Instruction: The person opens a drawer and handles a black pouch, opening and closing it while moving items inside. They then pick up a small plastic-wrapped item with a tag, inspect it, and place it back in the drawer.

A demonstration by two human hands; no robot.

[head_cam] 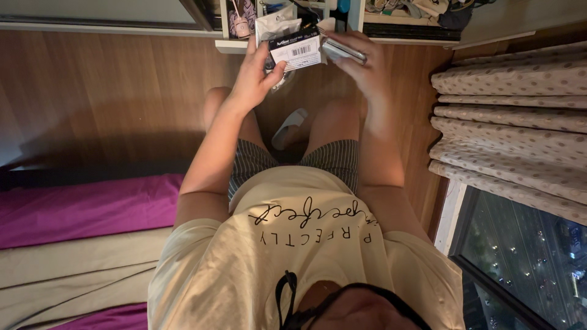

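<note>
A small black-and-white box (296,49) with a barcode label is held up above the person's knees, in front of a white shelf unit (235,44). The left hand (255,72) grips the box's lower left corner, thumb pressed on its face and the other fingers curled behind it. Just beside it, the right hand (361,61) holds a slim silvery object (342,51), thumb along its near side and fingers folded over the top; what the object is cannot be told. Behind the box a white plastic packet (276,25) stands on the shelf. A white slipper (288,127) lies on the wooden floor (110,91) between the legs. A purple bedsheet (79,211) lies at left; dotted beige curtains (513,122) hang at right beside a dark window (526,250).
</note>
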